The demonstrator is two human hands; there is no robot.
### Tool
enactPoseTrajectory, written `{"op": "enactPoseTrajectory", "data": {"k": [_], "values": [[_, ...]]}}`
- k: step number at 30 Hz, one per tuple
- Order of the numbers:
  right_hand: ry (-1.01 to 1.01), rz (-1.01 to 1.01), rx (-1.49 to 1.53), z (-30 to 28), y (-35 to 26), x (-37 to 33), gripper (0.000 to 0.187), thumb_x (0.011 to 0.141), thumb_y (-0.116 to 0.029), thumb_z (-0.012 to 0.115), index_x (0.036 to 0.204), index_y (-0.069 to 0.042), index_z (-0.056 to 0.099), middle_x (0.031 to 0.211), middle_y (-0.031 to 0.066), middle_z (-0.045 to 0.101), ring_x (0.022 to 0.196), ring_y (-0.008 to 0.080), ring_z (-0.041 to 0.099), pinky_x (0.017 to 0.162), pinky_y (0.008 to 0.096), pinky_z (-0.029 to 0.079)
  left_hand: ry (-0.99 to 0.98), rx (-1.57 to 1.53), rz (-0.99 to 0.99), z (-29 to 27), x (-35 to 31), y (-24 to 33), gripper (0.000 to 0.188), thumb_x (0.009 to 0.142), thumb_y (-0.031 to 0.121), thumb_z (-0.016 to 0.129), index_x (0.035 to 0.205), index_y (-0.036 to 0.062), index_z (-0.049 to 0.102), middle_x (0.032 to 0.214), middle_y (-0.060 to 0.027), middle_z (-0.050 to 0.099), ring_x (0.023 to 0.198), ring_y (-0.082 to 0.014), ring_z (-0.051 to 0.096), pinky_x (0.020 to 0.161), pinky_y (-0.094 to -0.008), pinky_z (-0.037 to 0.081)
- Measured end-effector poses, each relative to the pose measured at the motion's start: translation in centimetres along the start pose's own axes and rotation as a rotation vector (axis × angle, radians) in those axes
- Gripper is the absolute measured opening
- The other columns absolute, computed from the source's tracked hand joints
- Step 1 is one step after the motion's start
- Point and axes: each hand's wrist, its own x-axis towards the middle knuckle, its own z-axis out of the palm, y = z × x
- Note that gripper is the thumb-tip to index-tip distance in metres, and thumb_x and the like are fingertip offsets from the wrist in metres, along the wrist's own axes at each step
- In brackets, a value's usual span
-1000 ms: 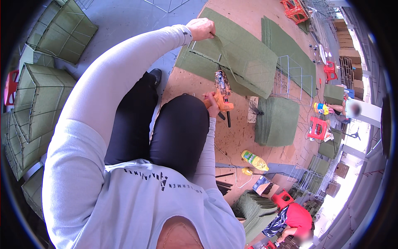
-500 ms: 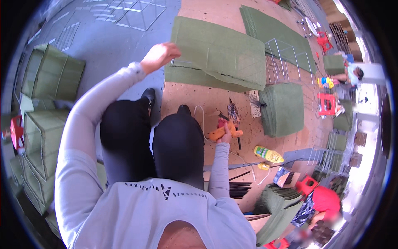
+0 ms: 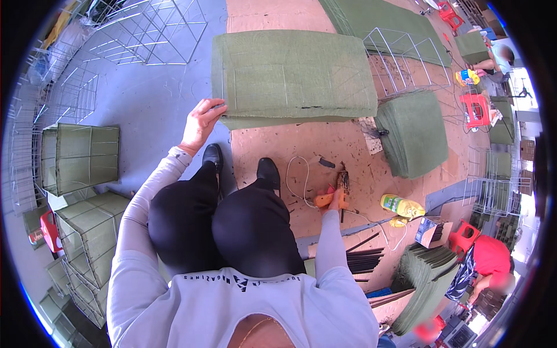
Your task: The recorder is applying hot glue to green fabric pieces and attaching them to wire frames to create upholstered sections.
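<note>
At the near left corner of a green mesh sheet (image 3: 296, 69), my left hand (image 3: 204, 119) is closed, with thumb and fingers pinching the sheet's edge. The sheet drapes over a wire frame whose lines show faintly through it. A dark glue line runs along part of its near edge. Low on the right, my right hand (image 3: 331, 201) grips an orange glue gun (image 3: 322, 200), its dark-smeared nozzle pointing away from me. A white cord (image 3: 304, 168) loops beside it on the stained board (image 3: 255, 156).
Right of the sheet stand a bare wire frame (image 3: 406, 58) and a stack of green mesh sheets (image 3: 413, 133). A yellow bottle (image 3: 403, 205) and black glue sticks (image 3: 365, 261) lie nearer. Covered frames (image 3: 81, 156) stand left. Two people work at the right, one in red (image 3: 490, 261).
My left hand has come nearer to me and taken hold of the sheet's corner. The sheet's near flap now lies over the gap where the wire showed. The glue gun stays in my right hand.
</note>
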Motion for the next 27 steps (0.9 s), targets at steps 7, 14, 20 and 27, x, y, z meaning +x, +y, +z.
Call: {"op": "enactPoseTrajectory", "data": {"k": [7,14,20,27], "values": [[0.259,-0.883,-1.44,2.3,-3.8,-0.7,0.034,0.082,-0.035,0.062,0.091,-0.002,0.06,0.076,0.015,0.064,0.076,0.028,0.063,0.068,0.0372,0.049,0.02,-0.014,0.014,0.6,0.0,0.3,0.026,0.067,-0.004,0.065,0.092,0.0049,0.066,0.097,-0.0068,0.061,0.086,-0.0241,0.059,0.072,-0.0312,0.05],[-0.205,-1.714,-1.005,27.9,-12.1,-10.6,0.028,0.089,-0.012,0.049,0.115,-0.001,0.051,0.118,0.016,0.055,0.11,0.0298,0.051,0.094,0.04,0.039,0.028,-0.019,-0.016,0.1,-0.2,0.3,0.024,0.067,-0.004,0.065,0.09,0.0042,0.065,0.093,-0.007,0.06,0.083,-0.0238,0.059,0.07,-0.0312,0.05],[-0.392,-1.772,-1.513,34.9,-12.8,-7.9,0.043,0.092,-0.027,0.042,0.13,-0.007,0.042,0.139,0.0103,0.037,0.132,0.0211,0.03,0.109,0.0374,0.022,0.01,0.005,0.052,0.4,-0.4,0.2,0.02,0.067,-0.002,0.066,0.087,0.0036,0.065,0.091,-0.0049,0.058,0.081,-0.0225,0.059,0.069,-0.0306,0.05],[-0.344,-1.815,-1.696,35.7,-11.8,-7.6,0.047,0.092,-0.035,0.042,0.131,-0.009,0.042,0.139,0.0051,0.038,0.131,0.0189,0.031,0.108,0.0384,0.022,0.062,-0.362,-0.394,0.6,-0.4,0.6,0.01,0.076,0.007,0.068,0.083,0.0013,0.064,0.086,-0.0051,0.062,0.078,-0.015,0.06,0.069,-0.0254,0.049]]}}
